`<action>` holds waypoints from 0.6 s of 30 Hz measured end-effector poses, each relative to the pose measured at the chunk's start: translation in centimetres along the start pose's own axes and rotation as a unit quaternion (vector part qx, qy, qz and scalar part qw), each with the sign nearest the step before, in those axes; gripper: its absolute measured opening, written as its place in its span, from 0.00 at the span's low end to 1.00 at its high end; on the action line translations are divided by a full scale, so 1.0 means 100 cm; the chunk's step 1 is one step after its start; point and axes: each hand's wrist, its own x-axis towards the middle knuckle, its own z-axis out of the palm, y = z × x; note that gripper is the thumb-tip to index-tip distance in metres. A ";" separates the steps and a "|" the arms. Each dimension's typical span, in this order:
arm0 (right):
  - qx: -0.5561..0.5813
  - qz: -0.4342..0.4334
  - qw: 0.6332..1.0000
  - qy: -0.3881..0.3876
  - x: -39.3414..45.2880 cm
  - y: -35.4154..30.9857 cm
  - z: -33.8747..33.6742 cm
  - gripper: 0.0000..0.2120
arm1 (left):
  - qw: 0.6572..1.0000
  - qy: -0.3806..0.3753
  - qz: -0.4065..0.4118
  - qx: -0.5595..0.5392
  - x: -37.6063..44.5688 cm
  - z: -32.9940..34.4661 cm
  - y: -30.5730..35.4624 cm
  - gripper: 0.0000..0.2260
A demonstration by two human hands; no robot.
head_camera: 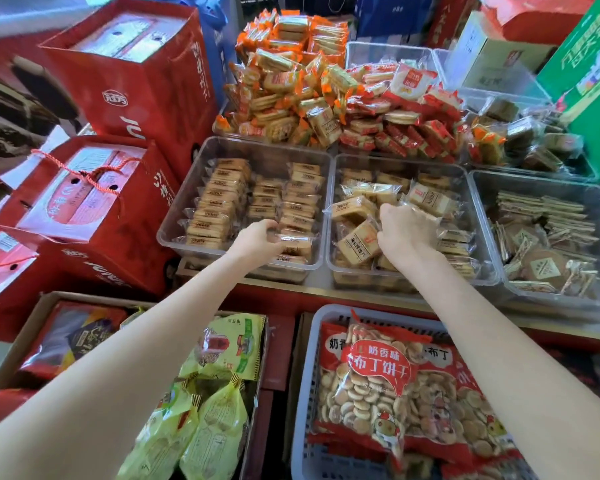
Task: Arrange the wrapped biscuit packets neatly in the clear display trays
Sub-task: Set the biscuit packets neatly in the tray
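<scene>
head | one wide-angle view | looks forward and down | near clear trays (pixel 243 268) | no second view

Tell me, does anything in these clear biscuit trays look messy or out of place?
Yes. The middle tray is untidy: its packets lie tilted and heaped at odd angles, where the right hand is digging in. The left tray holds neat rows, where the left hand grips a packet. Nothing looks spilled or torn.

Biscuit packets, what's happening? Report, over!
Left hand holds a packet in left tray. Right hand grips loose packets in middle tray. Nothing blocking.
</scene>
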 end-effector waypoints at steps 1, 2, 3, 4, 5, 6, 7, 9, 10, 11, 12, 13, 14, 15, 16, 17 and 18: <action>-0.010 -0.023 0.999 0.024 0.003 -0.008 -0.002 0.05 | 1.000 0.013 -0.006 0.013 0.003 -0.005 -0.009 0.24; -0.003 -0.053 0.998 0.043 0.007 -0.018 -0.006 0.06 | 0.999 0.027 -0.008 0.021 0.006 -0.011 -0.018 0.24; 0.018 -0.088 0.995 0.051 0.011 -0.029 -0.008 0.07 | 0.999 0.038 -0.008 0.029 0.010 -0.018 -0.028 0.24; 0.042 -0.128 0.990 0.043 0.017 -0.042 -0.008 0.08 | 0.998 0.048 -0.009 0.040 0.014 -0.025 -0.038 0.24; 0.055 -0.170 0.984 0.022 0.023 -0.058 -0.007 0.09 | 0.997 0.057 -0.009 0.055 0.019 -0.033 -0.049 0.25; 0.060 -0.207 0.976 -0.008 0.030 -0.074 -0.004 0.10 | 0.995 0.064 -0.007 0.074 0.025 -0.039 -0.059 0.25; 0.061 -0.238 0.969 -0.038 0.038 -0.091 0.002 0.10 | 0.993 0.067 0.001 0.096 0.032 -0.045 -0.069 0.24; 0.067 -0.273 0.955 -0.094 0.060 -0.125 0.021 0.13 | 0.986 0.057 0.024 0.157 0.047 -0.055 -0.086 0.25; 0.066 -0.282 0.950 -0.119 0.071 -0.141 0.033 0.14 | 0.980 0.041 0.031 0.192 0.054 -0.058 -0.095 0.26; 0.057 -0.291 0.945 -0.137 0.081 -0.158 0.047 0.15 | 0.974 0.027 0.037 0.221 0.061 -0.061 -0.103 0.26; 0.043 -0.297 0.942 -0.147 0.092 -0.173 0.060 0.16 | 0.969 0.020 0.042 0.241 0.067 -0.064 -0.111 0.26; 0.028 -0.296 0.943 -0.151 0.102 -0.186 0.073 0.17 | 0.965 0.019 0.048 0.257 0.072 -0.065 -0.118 0.27; 0.015 -0.283 0.947 -0.153 0.112 -0.196 0.084 0.18 | 0.961 0.018 0.058 0.269 0.076 -0.067 -0.122 0.27; 0.007 -0.261 0.952 -0.159 0.121 -0.205 0.095 0.19 | 0.958 0.016 0.068 0.279 0.080 -0.067 -0.125 0.28; -0.004 -0.240 0.955 -0.174 0.128 -0.211 0.102 0.21 | 0.955 0.012 0.079 0.286 0.084 -0.067 -0.127 0.28; -0.020 -0.223 0.955 -0.192 0.133 -0.216 0.109 0.23 | 0.952 0.005 0.089 0.291 0.089 -0.067 -0.127 0.28; -0.039 -0.209 0.954 -0.210 0.135 -0.219 0.114 0.25 | 0.950 -0.001 0.099 0.297 0.093 -0.066 -0.127 0.29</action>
